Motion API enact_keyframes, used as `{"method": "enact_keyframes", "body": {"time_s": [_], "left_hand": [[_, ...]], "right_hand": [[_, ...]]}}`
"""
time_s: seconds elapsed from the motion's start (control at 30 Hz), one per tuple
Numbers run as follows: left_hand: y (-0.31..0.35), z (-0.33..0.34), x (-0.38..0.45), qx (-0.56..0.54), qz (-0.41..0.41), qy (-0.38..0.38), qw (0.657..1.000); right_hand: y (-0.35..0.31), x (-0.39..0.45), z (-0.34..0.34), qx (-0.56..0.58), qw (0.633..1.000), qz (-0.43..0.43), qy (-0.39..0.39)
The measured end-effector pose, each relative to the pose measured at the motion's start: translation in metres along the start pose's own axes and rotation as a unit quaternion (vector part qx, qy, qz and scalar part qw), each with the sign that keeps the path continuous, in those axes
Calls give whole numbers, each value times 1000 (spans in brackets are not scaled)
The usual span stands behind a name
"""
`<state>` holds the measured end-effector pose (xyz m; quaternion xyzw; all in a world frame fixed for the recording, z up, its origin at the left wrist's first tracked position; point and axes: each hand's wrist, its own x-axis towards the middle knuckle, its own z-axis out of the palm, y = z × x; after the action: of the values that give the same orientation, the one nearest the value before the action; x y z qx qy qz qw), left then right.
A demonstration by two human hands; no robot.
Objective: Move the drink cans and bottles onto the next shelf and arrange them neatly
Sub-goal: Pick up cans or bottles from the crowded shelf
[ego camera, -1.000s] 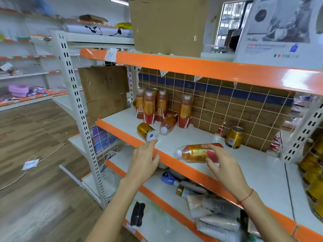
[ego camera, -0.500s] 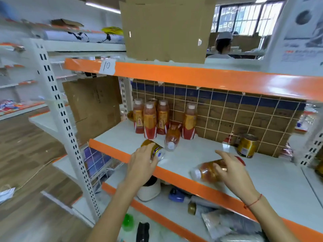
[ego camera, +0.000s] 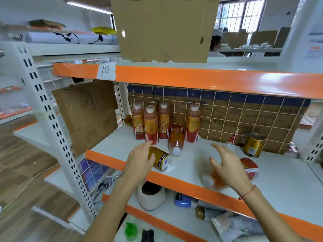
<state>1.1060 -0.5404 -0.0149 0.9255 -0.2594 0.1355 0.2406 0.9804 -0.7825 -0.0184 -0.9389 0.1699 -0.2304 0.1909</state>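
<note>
Several orange drink bottles [ego camera: 150, 125] stand at the back left of the white shelf [ego camera: 283, 182], and one more bottle [ego camera: 176, 139] lies tipped with its cap towards me. My left hand [ego camera: 139, 163] holds a gold can [ego camera: 161, 159] that lies on its side near the front edge, between thumb and fingers. My right hand [ego camera: 227, 169] hovers with spread fingers over a blurred bottle [ego camera: 212, 181] that lies by the orange edge. A second gold can [ego camera: 253, 145] stands upright at the right, by the mesh back.
A cardboard box [ego camera: 162, 28] sits on the shelf above, and cardboard [ego camera: 87, 112] closes the left side. The shelf below holds a white shoe-like object [ego camera: 151, 195], a blue bottle [ego camera: 183, 200] and pouches [ego camera: 234, 226]. A person [ego camera: 215, 42] stands far behind.
My left hand reached the lying gold can and took hold of it. My right hand's fingers have opened off the lying bottle, which now lies nearer the front edge. The view moved closer.
</note>
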Motion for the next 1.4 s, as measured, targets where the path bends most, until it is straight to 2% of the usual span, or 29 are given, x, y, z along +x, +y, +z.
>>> {"method": "enact_keyframes", "body": {"time_s": [0.27,0.43,0.63,0.73,0.87,1.03,1.17,1.23,1.4], "left_hand": [[-1,11,25,-7,-25,5,1000],[-14,16,55,-6,-45,4,999],[-44,42,109,-14,-24,40,999],[-57,58,131,-40,-27,51,998],[-68,84,147,-89,-39,59,993],[-70,91,164,-138,-68,103,983],[-67,91,176,-125,-82,117,982],[-64,92,182,-121,-86,124,981],[-60,95,192,-84,-99,125,984]], "right_hand": [[0,33,1,5,1000,2,-20],[-15,62,5,-50,993,82,-61],[-14,118,38,-35,989,126,-74],[-1,144,56,17,987,153,-51],[-3,151,73,27,985,140,-101],[-7,189,94,120,980,156,-26],[-7,196,108,120,977,173,36],[-6,206,113,92,982,157,48],[-8,209,122,111,978,157,76]]}}
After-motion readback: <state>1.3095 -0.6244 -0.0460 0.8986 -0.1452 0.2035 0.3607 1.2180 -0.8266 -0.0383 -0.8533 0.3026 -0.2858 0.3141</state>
